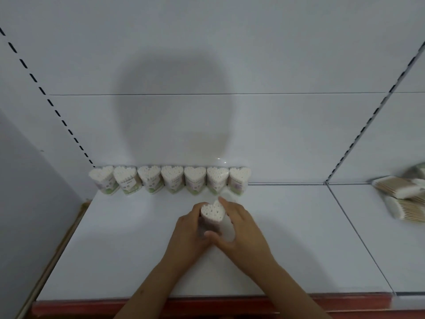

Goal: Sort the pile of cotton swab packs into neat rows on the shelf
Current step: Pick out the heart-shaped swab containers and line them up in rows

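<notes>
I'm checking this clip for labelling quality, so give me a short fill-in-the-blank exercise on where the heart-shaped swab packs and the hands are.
1. The row of upright packs against the back wall of the shelf holds ____ packs.
2. The held pack is gripped by ____ hands, the left hand and the right hand.
3. Seen from above, each pack's top is ____-shaped.
4. The unsorted pile lies on the ____ side of the view.

Missing words: seven; both; heart; right
</notes>
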### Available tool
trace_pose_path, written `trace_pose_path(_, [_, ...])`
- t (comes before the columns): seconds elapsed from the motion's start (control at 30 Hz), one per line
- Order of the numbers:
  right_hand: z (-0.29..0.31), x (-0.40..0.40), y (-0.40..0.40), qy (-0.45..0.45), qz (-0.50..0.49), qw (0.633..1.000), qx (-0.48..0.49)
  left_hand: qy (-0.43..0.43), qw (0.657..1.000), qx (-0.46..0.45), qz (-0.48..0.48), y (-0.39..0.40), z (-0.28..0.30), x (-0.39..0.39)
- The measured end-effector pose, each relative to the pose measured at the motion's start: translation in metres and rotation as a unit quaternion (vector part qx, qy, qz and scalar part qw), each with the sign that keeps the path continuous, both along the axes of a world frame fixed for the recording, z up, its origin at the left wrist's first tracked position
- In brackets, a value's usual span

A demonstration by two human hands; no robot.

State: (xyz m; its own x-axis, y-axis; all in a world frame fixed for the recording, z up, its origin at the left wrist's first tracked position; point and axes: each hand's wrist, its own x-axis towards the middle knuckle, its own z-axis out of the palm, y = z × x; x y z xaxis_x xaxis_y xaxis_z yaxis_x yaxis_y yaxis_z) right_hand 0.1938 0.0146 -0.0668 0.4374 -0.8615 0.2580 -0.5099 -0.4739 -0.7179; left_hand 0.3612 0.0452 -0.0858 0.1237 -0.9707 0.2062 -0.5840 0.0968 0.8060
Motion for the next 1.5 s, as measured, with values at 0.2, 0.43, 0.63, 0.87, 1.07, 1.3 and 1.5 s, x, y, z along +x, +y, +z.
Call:
trace_pose_path(0.2, [-0.012, -0.020, -0.015, -0.057, -0.098, 0.993, 0.027, -0.087, 0.994, -0.027, -0.055, -0.018, -0.011, -0.015])
trace_pose_path(0.43, [0.013, -0.062, -0.062, -0.109, -0.271, 0.956, 0.022, -0.269, 0.962, -0.020, -0.049, -0.018, -0.025, -0.017])
trace_pose_path(0.63, [0.005, -0.054, -0.104, -0.111, -0.245, 0.962, 0.037, -0.283, 0.958, -0.010, -0.047, -0.016, -0.022, -0.016])
trace_pose_path(0.87, [-0.011, -0.050, -0.113, -0.086, -0.221, 0.971, 0.034, -0.263, 0.963, -0.001, -0.056, -0.014, -0.017, -0.015])
trace_pose_path(1.07, [-0.008, -0.068, -0.095, 0.003, -0.200, 0.977, 0.073, -0.224, 0.972, 0.034, -0.059, -0.015, -0.015, -0.010])
trace_pose_path(1.3, [0.036, -0.141, -0.065, -0.027, -0.252, 0.967, 0.008, -0.124, 0.987, 0.019, -0.105, -0.030, 0.010, -0.072])
trace_pose_path(1.5, [0.081, -0.240, -0.038, -0.055, -0.331, 0.941, -0.034, -0.081, 0.954, 0.007, -0.287, -0.055, 0.022, -0.208])
